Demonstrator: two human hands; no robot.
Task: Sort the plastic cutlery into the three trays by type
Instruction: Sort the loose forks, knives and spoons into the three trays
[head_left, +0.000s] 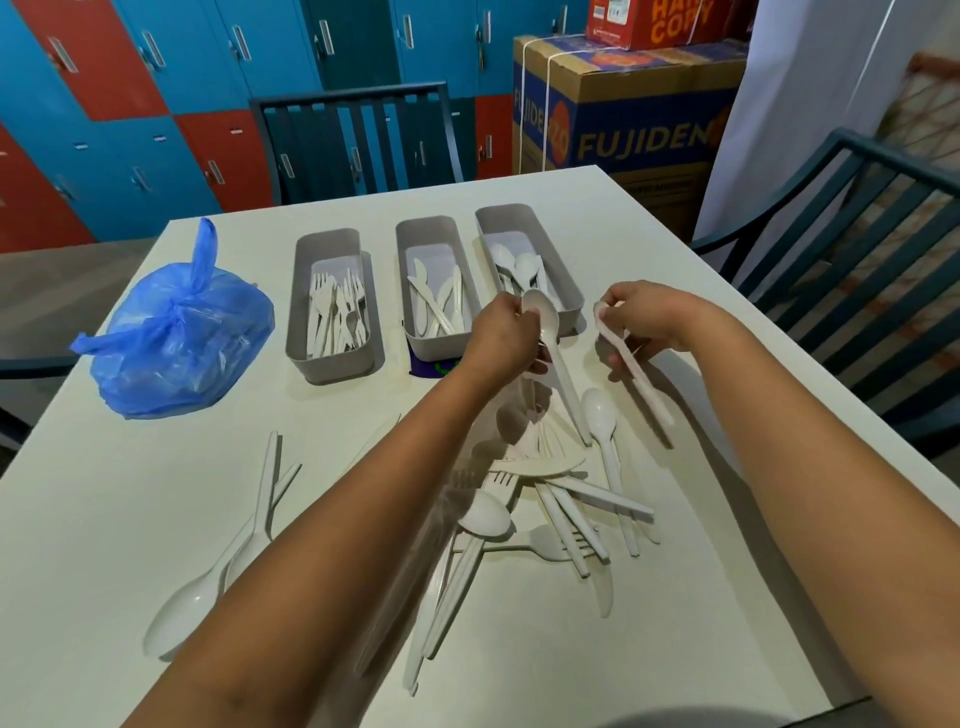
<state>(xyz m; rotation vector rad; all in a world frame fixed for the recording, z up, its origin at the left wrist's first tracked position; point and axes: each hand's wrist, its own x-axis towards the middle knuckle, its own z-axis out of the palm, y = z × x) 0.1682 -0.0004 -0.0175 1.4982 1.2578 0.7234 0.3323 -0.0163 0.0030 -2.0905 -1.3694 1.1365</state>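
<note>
Spoons in both hands. Left hand (506, 338) grips a white spoon (550, 348) by the upper handle, bowl up, just near of the right tray (563, 270). Right hand (644, 317) pinches a second spoon (636, 371) near its bowl end, handle slanting down toward the near right. Three grey trays across the far side of the table (104, 519): left tray (301, 312) holds forks, middle tray (408, 291) knives, right tray spoons. Unsorted pile (545, 499) lies near of the hands; two loose spoons (218, 566) near left. Blue bag (176, 332) far left.
</note>
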